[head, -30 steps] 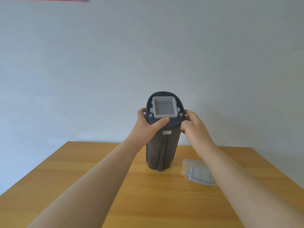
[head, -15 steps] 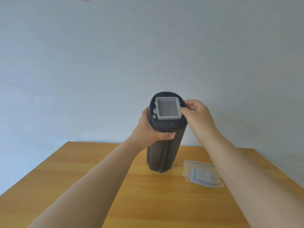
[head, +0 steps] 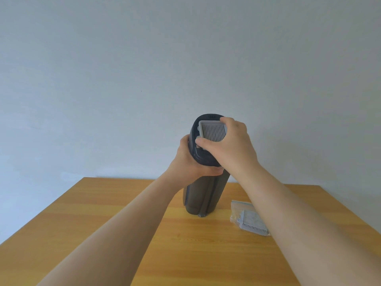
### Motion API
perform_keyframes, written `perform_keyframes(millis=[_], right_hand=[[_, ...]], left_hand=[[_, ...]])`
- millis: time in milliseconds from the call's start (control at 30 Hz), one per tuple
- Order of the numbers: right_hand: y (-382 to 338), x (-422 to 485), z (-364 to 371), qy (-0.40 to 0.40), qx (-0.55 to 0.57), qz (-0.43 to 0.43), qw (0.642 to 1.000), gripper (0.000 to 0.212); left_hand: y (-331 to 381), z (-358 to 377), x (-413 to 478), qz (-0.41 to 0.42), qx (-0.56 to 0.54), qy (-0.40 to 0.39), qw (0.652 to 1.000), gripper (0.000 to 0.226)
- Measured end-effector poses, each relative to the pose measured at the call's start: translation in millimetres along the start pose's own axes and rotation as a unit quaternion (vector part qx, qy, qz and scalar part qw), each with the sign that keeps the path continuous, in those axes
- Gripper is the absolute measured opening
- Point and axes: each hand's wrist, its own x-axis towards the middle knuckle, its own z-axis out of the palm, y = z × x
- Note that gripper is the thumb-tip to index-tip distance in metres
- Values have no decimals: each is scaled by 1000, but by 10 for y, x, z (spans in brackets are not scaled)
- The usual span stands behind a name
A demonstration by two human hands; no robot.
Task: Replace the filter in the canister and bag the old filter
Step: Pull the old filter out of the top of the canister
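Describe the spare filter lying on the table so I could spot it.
Find the wooden table and the tall dark canister standing on it. Just right of its base lies a clear plastic bag holding a pale grey ribbed filter, the only loose item there.

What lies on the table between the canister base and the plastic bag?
Nothing: in the head view, only bare wooden table separates the canister from the bag.
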Motion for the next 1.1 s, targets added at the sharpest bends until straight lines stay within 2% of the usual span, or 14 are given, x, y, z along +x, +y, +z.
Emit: perform_keyframes(millis=[200, 333, 533, 667, 900, 1100], right_hand=[[-47, -11, 64, 38, -51, -10, 998, 81], [-87, -16, 68, 60, -99, -11, 993, 78], [-153, 3, 22, 44, -170, -17, 984, 77], [-183, 16, 2, 26, -176, -16, 984, 68], [-218, -21, 12, 42, -210, -18, 977, 65], [-242, -29, 34, 40, -226, -33, 973, 64]], left_hand=[[-9, -4, 14, 6, 1, 11, 1000, 93], [-29, -9, 3, 3, 4, 15, 1000, 103], [-3, 15, -17, -2, 19, 33, 999, 105], [23, 45, -31, 1, 39, 42, 998, 106], [64, 70, -66, 7, 43, 41, 998, 82], [53, 76, -87, 14, 62, 59, 996, 95]])
